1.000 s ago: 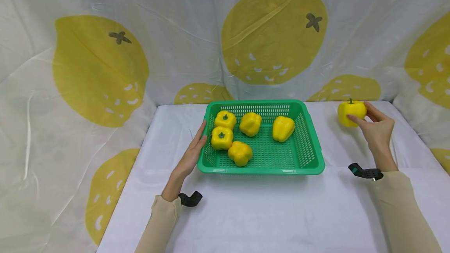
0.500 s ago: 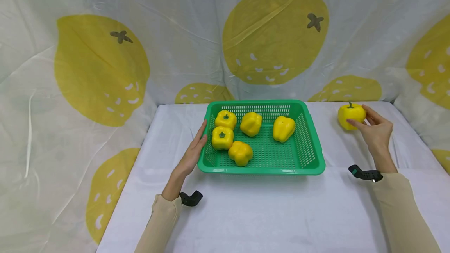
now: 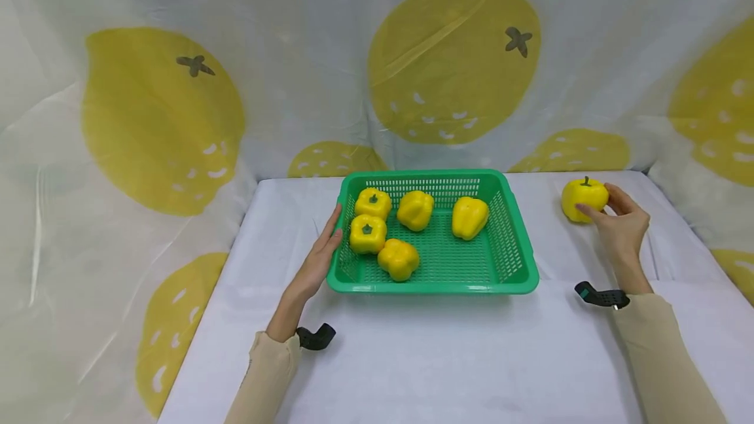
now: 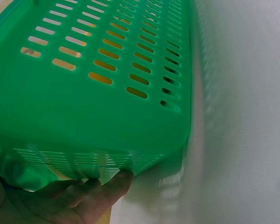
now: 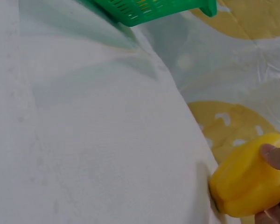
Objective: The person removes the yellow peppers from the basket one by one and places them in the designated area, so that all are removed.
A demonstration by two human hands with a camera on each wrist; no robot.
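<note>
A yellow bell pepper (image 3: pixel 577 196) with a green stem sits upright at the back right of the table, held by my right hand (image 3: pixel 624 231) between thumb and fingers. In the right wrist view, the thumb presses on the side of that bell pepper (image 5: pixel 247 179). My left hand (image 3: pixel 313 268) lies along the left side of a green plastic basket (image 3: pixel 432 288), fingers straight. Its fingertips touch the slotted outer wall of the basket (image 4: pixel 84 112) in the left wrist view. Several more yellow bell peppers lie in the basket, mostly at its left, with one pepper (image 3: pixel 470 218) towards the right.
A white cloth covers the table (image 3: pixel 424 358). Behind it hangs a pale curtain (image 3: pixel 306 84) printed with large yellow lemons, which also closes off the left and right sides. Each wrist wears a black camera strap (image 3: pixel 601 295).
The right hand has lowered the bell pepper a little towards the table. The left hand stays against the basket, and the head view has shifted slightly.
</note>
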